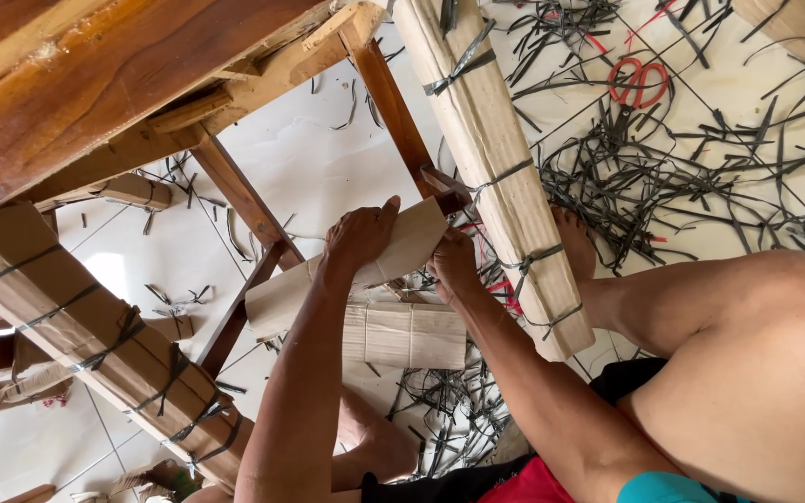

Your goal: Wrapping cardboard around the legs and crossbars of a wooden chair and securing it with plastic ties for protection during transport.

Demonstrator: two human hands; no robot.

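**Cardboard wrap on a table rail, white tile floor**

Nearest the lens: a bare knee [747, 373] at lower right, with the person's forearms running up from the bottom edge toward the work.

Surface: glossy white tile floor [319, 158] with thin grout lines. Beyond the right-hand fingers it is littered with cut black strapping offcuts [701, 177]; red-handled scissors [638, 81] lie among them, well apart from both hands.

Work: the left hand [361, 235] lies over the top edge of a cardboard sheet [347, 279], fingers curled down on it. The right hand [454, 265] grips the same sheet at its right end, fingers clenched; the fingertips are hidden behind the card. The sheet wraps a dark wooden rail [249, 200] of an upturned wooden table [95, 84]. A second, folded card piece [402, 335] sits just below the fingers.

Edges: a table leg already wrapped in cardboard and black bands [496, 177] stands just beside the right fingers, a bare foot [575, 242] against its far side. Another banded leg [95, 345] runs diagonally well left of the left fingers.

Open room: bare tile shows above the left fingers, between rail and wrapped leg; the gap is narrow.
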